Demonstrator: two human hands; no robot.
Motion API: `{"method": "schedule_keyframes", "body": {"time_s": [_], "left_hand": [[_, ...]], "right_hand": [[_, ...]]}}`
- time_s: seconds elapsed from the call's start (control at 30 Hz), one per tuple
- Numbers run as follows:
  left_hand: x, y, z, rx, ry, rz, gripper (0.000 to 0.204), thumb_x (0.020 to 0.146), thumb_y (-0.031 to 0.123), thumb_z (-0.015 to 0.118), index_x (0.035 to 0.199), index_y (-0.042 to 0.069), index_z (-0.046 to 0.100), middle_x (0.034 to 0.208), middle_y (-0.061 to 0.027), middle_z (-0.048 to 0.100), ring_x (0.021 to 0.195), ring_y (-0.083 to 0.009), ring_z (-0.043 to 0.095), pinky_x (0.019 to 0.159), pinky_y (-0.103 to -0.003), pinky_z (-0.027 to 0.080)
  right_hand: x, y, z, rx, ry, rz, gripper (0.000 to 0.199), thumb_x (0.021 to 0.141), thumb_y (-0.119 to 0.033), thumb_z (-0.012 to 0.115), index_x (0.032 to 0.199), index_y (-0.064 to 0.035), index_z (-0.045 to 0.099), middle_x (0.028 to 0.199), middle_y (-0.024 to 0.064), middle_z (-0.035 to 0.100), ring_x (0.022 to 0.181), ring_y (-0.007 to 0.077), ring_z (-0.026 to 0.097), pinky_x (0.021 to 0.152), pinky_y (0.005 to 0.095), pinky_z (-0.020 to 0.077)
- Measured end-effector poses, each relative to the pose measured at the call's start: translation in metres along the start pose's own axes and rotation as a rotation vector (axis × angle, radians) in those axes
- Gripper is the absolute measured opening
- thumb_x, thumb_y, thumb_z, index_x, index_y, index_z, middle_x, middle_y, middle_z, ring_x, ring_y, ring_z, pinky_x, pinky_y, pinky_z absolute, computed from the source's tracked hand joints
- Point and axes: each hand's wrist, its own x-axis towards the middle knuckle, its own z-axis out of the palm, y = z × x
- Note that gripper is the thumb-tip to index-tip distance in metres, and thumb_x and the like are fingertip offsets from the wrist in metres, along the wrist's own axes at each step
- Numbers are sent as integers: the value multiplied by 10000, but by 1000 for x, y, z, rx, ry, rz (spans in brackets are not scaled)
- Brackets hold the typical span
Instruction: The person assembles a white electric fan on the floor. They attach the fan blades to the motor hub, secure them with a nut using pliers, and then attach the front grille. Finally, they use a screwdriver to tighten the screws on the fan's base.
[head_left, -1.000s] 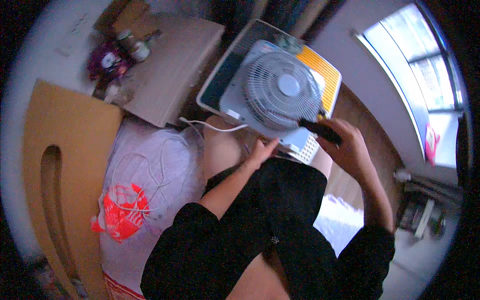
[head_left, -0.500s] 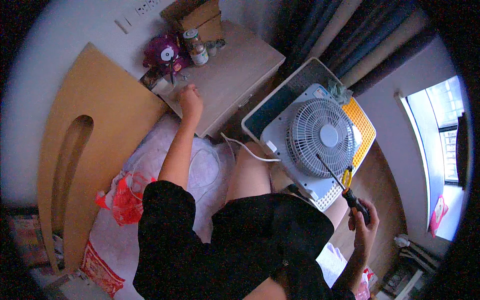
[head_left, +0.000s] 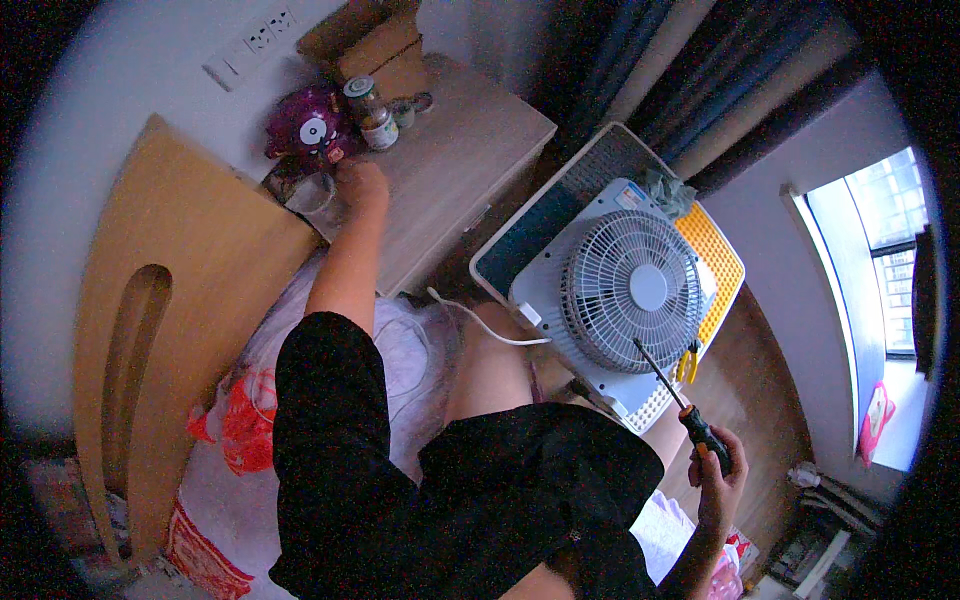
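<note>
My right hand [head_left: 720, 470] is closed round the dark handle of a screwdriver [head_left: 705, 436]. Its long shaft slants up and left, with the tip in front of the lower grille of a box fan [head_left: 630, 290]. The light grey fan lies face up near my knees. My left hand [head_left: 361, 187] reaches out over the wooden cabinet, fingers drawn together; whatever they hold, if anything, is hidden. Beside that hand stands a clear cup [head_left: 312, 194], and just beyond it is a purple toy-like figure [head_left: 305, 125] with one big round eye.
A lidded glass jar [head_left: 371, 115] and a cardboard box [head_left: 385, 60] stand on the cabinet [head_left: 455, 150]. Under the fan is a board with a yellow studded part [head_left: 722, 255]. A yellow-handled tool [head_left: 688, 362] rests by the grille. A white cord [head_left: 480, 325] leaves the fan. Red plastic [head_left: 245, 425] lies left.
My left hand has moved closer to the purple figure and the clear cup. My right hand keeps the screwdriver over the fan. The whole view has shifted slightly.
</note>
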Motion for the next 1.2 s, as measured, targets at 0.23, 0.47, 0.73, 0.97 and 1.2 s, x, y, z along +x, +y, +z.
{"method": "schedule_keyframes", "body": {"time_s": [0.23, 0.47, 0.73, 0.97, 1.2], "left_hand": [[-44, 36, -58, -311, 1, 34, 211, 816, 88, 481, 948, -23, 603, 1005, -218, 584, 888, -360, 597, 710, -445, 501], [-16, 7, -35, -52, 36, 154, 290, 808, 63, 481, 1091, 5, 506, 964, -199, 600, 860, -363, 607, 687, -446, 510], [-35, 19, -61, -182, 274, 287, 159, 835, 71, 446, 955, 3, 524, 978, -179, 556, 879, -380, 570, 705, -464, 483], [-131, 70, -129, -1451, -405, 103, 163, 878, 174, 531, 924, 21, 565, 745, -48, 528, 691, -142, 507, 598, -276, 437], [-293, 89, -177, -2371, -1661, -273, 156, 913, 126, 468, 968, -6, 530, 762, -25, 445, 630, -88, 370, 526, -187, 335]], "right_hand": [[-9, 2, -3, -8, 68, 91, 294, 828, -129, 568, 1086, 2, 511, 677, 45, 523, 484, 79, 456, 417, 199, 341], [0, 3, -1, 16, 37, 76, 357, 791, -164, 628, 1082, 14, 525, 705, 64, 558, 487, 80, 474, 428, 195, 368], [-5, 4, -8, 95, 9, 112, 318, 788, -93, 624, 1089, -24, 547, 866, 46, 619, 622, 61, 534, 515, 182, 408], [-7, 14, -2, 131, 39, 115, 311, 783, -97, 626, 1080, -35, 557, 849, 37, 600, 629, 69, 530, 532, 187, 408], [-27, 13, 22, 164, -101, 74, 333, 775, -123, 624, 1085, -31, 542, 805, 48, 575, 632, 97, 503, 558, 214, 382]]}}
